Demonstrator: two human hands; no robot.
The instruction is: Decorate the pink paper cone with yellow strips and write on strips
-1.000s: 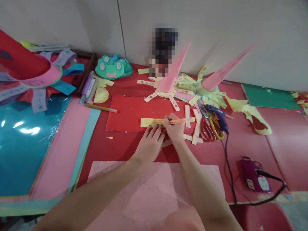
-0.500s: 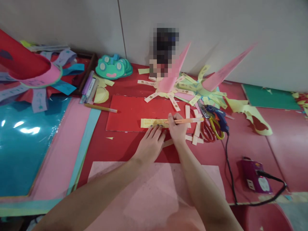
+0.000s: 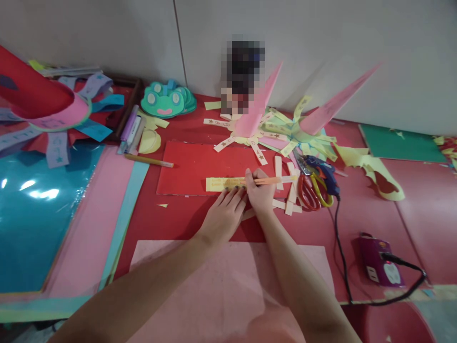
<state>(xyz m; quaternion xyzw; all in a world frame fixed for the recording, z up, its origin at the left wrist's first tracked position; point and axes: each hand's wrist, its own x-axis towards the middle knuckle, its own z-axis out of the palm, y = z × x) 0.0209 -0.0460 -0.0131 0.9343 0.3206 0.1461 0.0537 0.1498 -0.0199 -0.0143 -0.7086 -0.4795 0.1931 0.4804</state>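
Note:
My right hand (image 3: 261,190) is closed around an orange pen (image 3: 271,180) with a pale cap end, its tip on a yellow paper strip (image 3: 215,184). Rows of small orange writing cover part of the strip. My left hand (image 3: 225,209) lies flat with its fingers stretched out, the fingertips at the strip's lower edge. Under the strip is a red board (image 3: 189,166). Pale paper strips (image 3: 291,190) lie loose just right of my right hand, partly crossing each other.
Scissors (image 3: 310,193) and a blue glue gun (image 3: 323,174) lie to the right, its cord running to a purple socket box (image 3: 380,262). Pink paper cones (image 3: 255,112) stand behind the board. Green frog cutouts (image 3: 166,101), a brown pen (image 3: 150,160) and blue film (image 3: 35,214) are left.
The yellow strip has shifted slightly left on the board. My right hand and the pen have also moved a little to the left; my left hand stays nearly in place.

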